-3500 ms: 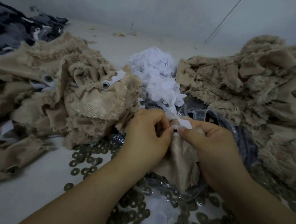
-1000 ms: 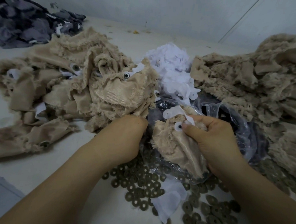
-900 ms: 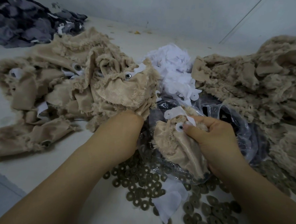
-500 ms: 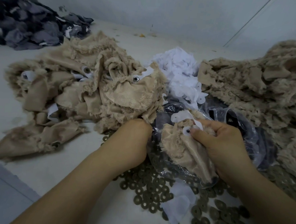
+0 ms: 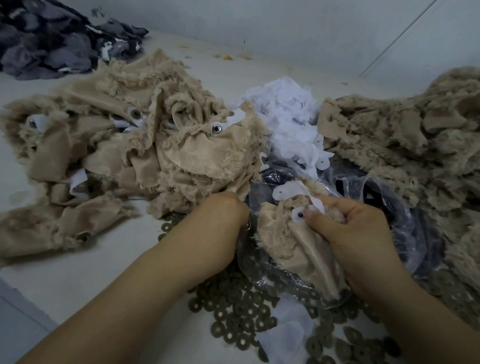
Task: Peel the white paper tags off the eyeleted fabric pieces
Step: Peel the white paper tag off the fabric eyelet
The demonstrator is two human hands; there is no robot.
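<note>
Head view: my right hand (image 5: 350, 237) grips the tan fuzzy eyeleted fabric piece (image 5: 291, 245) over the clear plastic bag (image 5: 398, 218), thumb beside its white paper tag (image 5: 294, 189). My left hand (image 5: 217, 222) dips left of the piece; its fingers are hidden, grip unknowable. Risk: the tag tears at the eyelet if yanked one-handed, leaving scraps.

A tan furry fabric piece (image 5: 291, 240) sits bunched at lower centre-right, its eyelet (image 5: 300, 213) ringed by a curling white paper tag (image 5: 291, 190).
</note>
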